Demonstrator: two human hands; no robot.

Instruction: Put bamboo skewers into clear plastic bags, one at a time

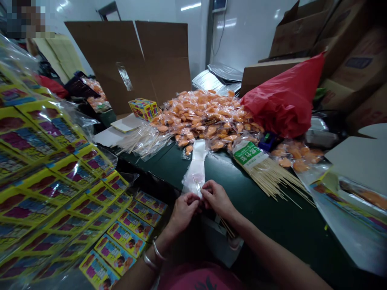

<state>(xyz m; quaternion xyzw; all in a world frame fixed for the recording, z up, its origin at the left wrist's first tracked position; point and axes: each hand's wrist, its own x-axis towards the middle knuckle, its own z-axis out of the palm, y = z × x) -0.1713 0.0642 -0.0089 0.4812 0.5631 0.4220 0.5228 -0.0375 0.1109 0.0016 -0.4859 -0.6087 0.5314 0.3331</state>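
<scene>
My left hand (185,209) is closed with thumb and fingers pinched at the near end of a clear plastic bag (193,181). Beside it my right hand (219,198) pinches thin wooden sticks, whose tips lie over the bag while their lower ends come out below the palm. The two hands nearly touch. Just beyond them, a stack of clear bags (199,155) lies on the dark green table (260,213). Below my right hand is a grey container (222,247).
Wrapped orange pieces (208,114) are heaped behind the bags. Bamboo sticks (272,173) with a green label lie right; wrapped sticks (145,139) lie left. Yellow boxes (45,181) are stacked at the left. A red bag (284,96) stands back right. Another person (30,20) is far left.
</scene>
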